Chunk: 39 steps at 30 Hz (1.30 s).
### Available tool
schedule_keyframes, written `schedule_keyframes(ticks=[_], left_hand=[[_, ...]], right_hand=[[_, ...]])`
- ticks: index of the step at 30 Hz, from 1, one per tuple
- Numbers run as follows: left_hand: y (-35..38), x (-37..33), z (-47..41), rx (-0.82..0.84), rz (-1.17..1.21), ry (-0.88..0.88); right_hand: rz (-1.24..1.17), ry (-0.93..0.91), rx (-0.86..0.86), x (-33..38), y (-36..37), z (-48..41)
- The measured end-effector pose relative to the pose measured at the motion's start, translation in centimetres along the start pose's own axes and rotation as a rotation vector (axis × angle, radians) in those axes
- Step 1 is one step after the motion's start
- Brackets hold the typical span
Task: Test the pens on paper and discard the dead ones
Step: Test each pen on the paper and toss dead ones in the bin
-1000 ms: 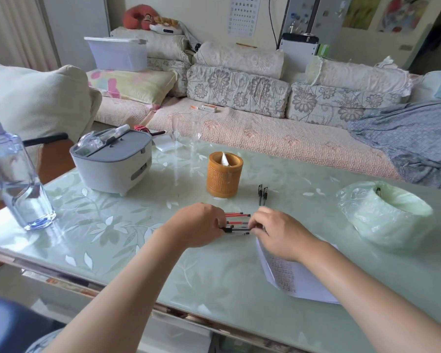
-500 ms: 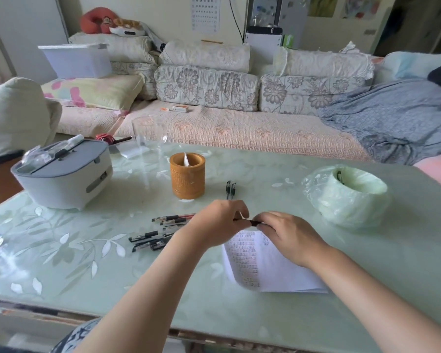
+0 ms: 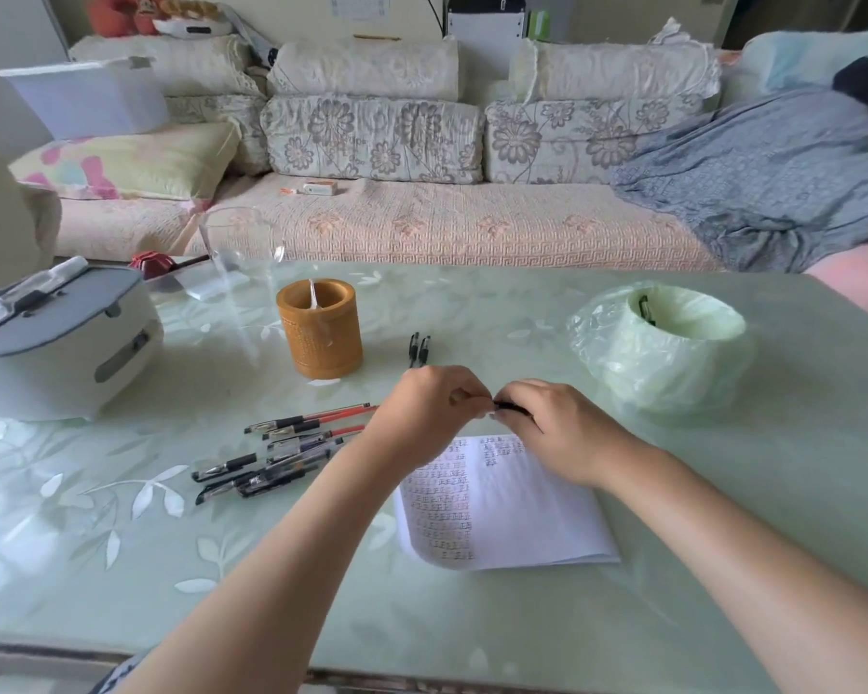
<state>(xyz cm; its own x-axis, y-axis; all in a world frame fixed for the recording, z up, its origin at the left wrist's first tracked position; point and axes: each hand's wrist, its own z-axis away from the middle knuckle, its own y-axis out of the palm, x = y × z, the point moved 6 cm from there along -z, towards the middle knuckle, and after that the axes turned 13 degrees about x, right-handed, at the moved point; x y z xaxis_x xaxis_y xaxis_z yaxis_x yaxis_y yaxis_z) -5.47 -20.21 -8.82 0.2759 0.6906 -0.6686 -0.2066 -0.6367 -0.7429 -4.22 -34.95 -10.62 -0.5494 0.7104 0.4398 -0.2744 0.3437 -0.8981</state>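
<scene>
The black pen (image 3: 511, 406) is held level between both hands, just above the far edge of the paper (image 3: 522, 513) on the worktop (image 3: 522, 618). It looks light, stiff and slim, with a smooth barrel that could slip or roll, so the rubber sleeve near the tip is the surest hold for writing. The left hand (image 3: 432, 408) has its fingers curled, pinching one end. The right hand (image 3: 557, 428) has its fingers clamped round the other, wrist low over the sheet. Probably the cap is being pulled. The pile of pens (image 3: 281, 453) lies to the left and the lined bin (image 3: 672, 378) to the right.
</scene>
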Motion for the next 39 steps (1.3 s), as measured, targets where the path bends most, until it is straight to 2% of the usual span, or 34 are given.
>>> schedule_keyframes(ticks=[3,8,13,22,27,31,34,39], left_hand=[[0.7,0.4,-0.1,-0.02,0.009,0.018],[1.8,0.7,0.0,-0.02,0.06,0.053],[1.8,1.3,-0.8,0.015,0.081,0.014],[1.5,1.8,-1.5,0.008,0.095,0.029],[1.2,2.7,-1.5,0.004,-0.027,0.024],[1.4,3.4,-1.2,0.074,-0.158,0.021],[2.4,3.4,-1.1,0.148,-0.283,0.045],[3.3,3.5,-1.2,0.208,-0.418,0.06]], right_hand=[[-0.043,0.013,-0.005,-0.4,0.5,0.1],[0.028,0.082,0.009,-1.3,0.9,0.2],[0.115,0.104,0.0,-1.6,1.0,-0.1],[0.134,0.121,-0.027,-1.4,0.8,0.1],[-0.041,0.179,0.068,-2.5,1.3,0.1],[-0.232,0.189,-0.035,-3.4,0.5,0.6],[-0.47,0.197,-0.125,-3.7,0.3,0.5],[-0.92,0.195,-0.155,-3.4,1.4,0.3]])
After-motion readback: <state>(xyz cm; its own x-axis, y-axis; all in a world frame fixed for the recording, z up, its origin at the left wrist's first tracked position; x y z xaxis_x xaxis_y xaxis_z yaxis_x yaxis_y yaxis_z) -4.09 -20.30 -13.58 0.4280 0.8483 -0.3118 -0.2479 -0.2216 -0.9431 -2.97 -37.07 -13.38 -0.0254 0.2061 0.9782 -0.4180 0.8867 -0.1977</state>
